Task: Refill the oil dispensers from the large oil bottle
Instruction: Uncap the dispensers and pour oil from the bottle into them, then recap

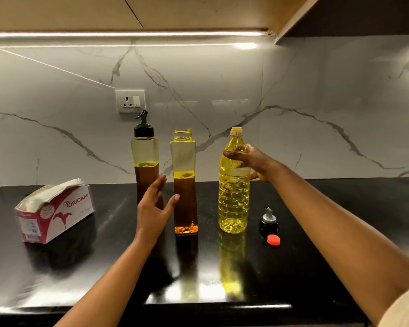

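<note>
While the right hand [253, 162] wraps the upper body of the large oil bottle [233, 185], the left hand [155, 204] hangs open beside the uncapped dispenser [184, 182].

Fingers of the right hand curl round the bottle, which stands upright and uncapped on the black bench [104, 267]. The left hand is spread, holding nothing, its thumb close to the uncapped dispenser; whether it touches cannot be told. That hand partly covers the capped dispenser [144, 159] behind it. Both dispensers hold dark oil in their lower halves. Right of the bottle sit a spout cap [268, 221] and a red cap [273, 240]; a tissue box [54, 210] lies well apart at left.
</note>
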### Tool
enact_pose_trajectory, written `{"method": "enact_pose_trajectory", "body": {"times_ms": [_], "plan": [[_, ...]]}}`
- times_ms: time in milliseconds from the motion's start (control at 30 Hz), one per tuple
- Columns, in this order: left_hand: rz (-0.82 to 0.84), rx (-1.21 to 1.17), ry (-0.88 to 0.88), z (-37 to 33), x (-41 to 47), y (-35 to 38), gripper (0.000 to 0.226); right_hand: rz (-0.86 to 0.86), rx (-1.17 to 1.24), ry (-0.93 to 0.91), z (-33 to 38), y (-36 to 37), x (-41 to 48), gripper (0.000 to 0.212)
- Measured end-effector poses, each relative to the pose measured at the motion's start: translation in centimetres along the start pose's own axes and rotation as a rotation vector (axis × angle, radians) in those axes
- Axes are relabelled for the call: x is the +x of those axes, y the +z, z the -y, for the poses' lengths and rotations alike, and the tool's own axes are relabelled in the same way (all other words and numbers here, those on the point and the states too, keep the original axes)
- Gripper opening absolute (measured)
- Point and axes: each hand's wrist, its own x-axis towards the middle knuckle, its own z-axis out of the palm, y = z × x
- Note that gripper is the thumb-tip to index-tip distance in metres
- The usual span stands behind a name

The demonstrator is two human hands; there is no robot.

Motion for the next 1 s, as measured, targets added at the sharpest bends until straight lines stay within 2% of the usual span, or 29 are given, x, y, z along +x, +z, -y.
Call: {"method": "enact_pose_trajectory", "body": {"times_ms": [100, 167, 233, 300, 367, 433, 500, 567, 667, 733, 800, 867, 933, 1000], "plan": [[-0.06, 0.116, 0.252, -2.3, -0.7, 0.8, 0.049, 0.031, -0.031, 0.02, -0.1, 0.0, -0.8, 0.071], [0.028, 0.086, 0.29, -3.8, -1.5, 2.2, 0.048, 0.066, -0.057, 0.034, -0.2, 0.3, -1.6, 0.078], [0.172, 0.009, 0.153, -4.8, -2.3, 4.1, 0.062, 0.091, -0.07, 0.045, -0.5, 0.5, -2.5, 0.085], [0.28, -0.079, -0.058, -5.3, -2.7, 6.0, 0.088, 0.094, -0.062, 0.043, -0.5, 0.6, -3.2, 0.086], [0.323, -0.117, -0.203, -5.5, -2.7, 7.6, 0.108, 0.092, -0.047, 0.047, -0.5, 0.6, -3.8, 0.086], [0.346, -0.101, -0.253, -5.2, -2.8, 8.7, 0.119, 0.095, -0.033, 0.056, -0.7, 0.7, -4.3, 0.088], [0.347, -0.066, -0.267, -5.1, -2.8, 9.5, 0.119, 0.101, -0.012, 0.06, -1.0, 0.8, -4.6, 0.09], [0.338, -0.051, -0.26, -4.9, -2.8, 9.8, 0.11, 0.116, 0.012, 0.06, -1.5, 0.7, -4.9, 0.09], [0.32, -0.048, -0.236, -4.8, -2.9, 9.6, 0.093, 0.127, 0.073, 0.052, -2.5, 0.0, -5.5, 0.069], [0.308, -0.052, -0.242, -4.8, -3.0, 9.2, 0.085, 0.06, 0.075, 0.048, -3.8, -0.9, -6.0, 0.058], [0.303, -0.059, -0.246, -4.6, -3.1, 8.9, 0.081, -0.04, -0.059, 0.057, -5.3, -1.7, -6.6, 0.047], [0.31, -0.079, -0.25, -4.4, -3.1, 8.7, 0.08, -0.082, -0.36, 0.072, -7.0, -2.1, -7.1, 0.031], [0.319, -0.101, -0.261, -4.2, -3.2, 8.7, 0.083, -0.041, -0.724, 0.126, -8.6, -2.2, -7.5, 0.025], [0.322, -0.112, -0.272, -4.0, -3.3, 8.7, 0.087, 0.012, -0.96, 0.195, -9.5, -1.9, -8.0, 0.031]]}}
